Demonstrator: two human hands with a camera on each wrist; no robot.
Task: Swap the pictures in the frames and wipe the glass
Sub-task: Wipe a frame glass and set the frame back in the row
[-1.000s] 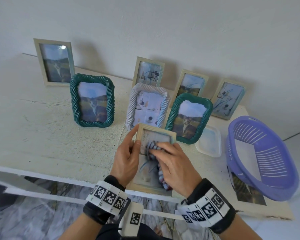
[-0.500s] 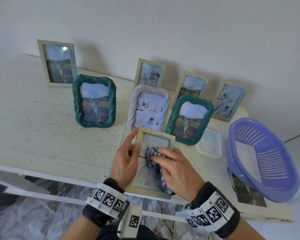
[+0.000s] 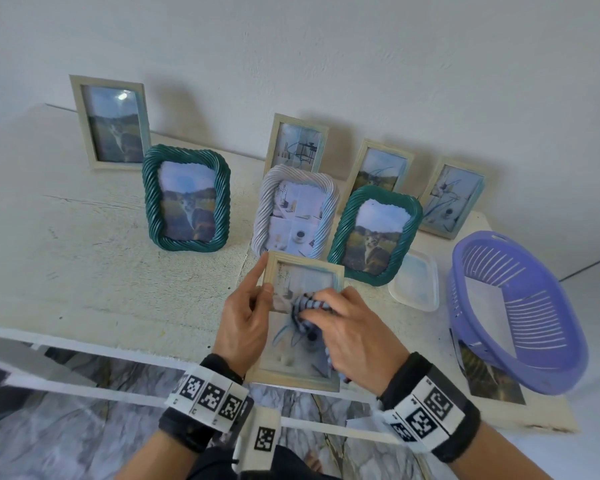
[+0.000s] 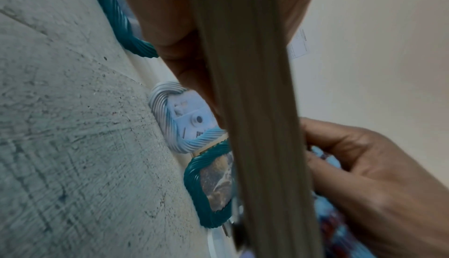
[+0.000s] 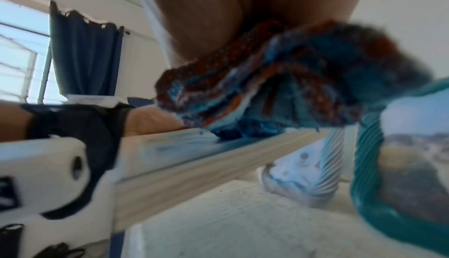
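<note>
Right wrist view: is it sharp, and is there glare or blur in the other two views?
Right wrist view: motion-blurred, the striped cloth smeared, the window overexposed. Head view: mostly sharp, wide-angle bending at the edges, a glare spot on the back-left frame. Left wrist view: the held frame too close, out of focus.

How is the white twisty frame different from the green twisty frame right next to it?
The white twisty frame is pale, while the green twisty frame is dark teal. The white one shows a pale picture with a cup; the green one shows a cat outdoors. Both have rope-like edges and stand upright on the table.
</note>
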